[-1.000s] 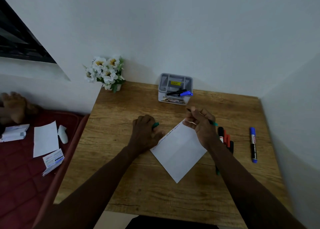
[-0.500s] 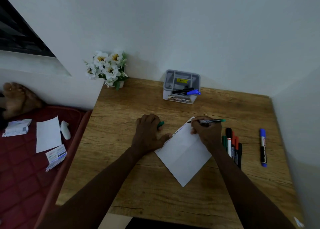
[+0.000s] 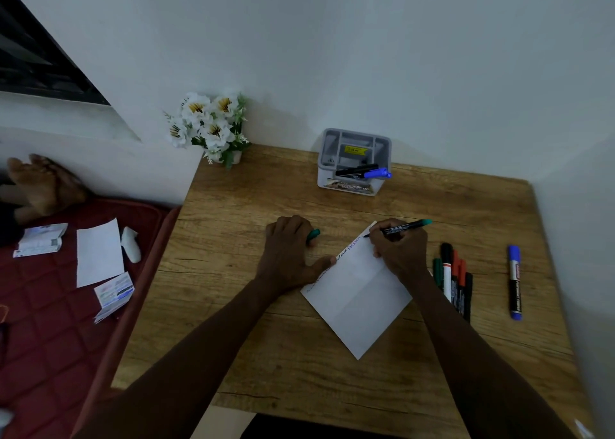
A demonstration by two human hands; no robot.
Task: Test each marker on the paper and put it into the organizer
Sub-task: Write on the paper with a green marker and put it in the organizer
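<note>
My right hand (image 3: 401, 250) grips a green marker (image 3: 404, 228) with its tip on the far corner of the white paper (image 3: 357, 300), next to scribbled lines along the edge. My left hand (image 3: 291, 254) curls round the green cap (image 3: 313, 235) while its thumb presses the paper's left edge. The grey organizer (image 3: 354, 162) stands at the back of the table with a black and a blue marker lying across it. Several markers (image 3: 454, 280) lie right of the paper, and one blue marker (image 3: 514, 282) lies farther right.
A small pot of white flowers (image 3: 211, 127) sits at the table's back left corner. Walls close the back and right sides. Left of the wooden table (image 3: 253, 355) is a red mattress (image 3: 50, 332) with paper sheets, small boxes and a person's feet.
My right hand has swung the green marker round and lowered its tip onto the paper's far corner. The left hand has stayed put with the cap.
</note>
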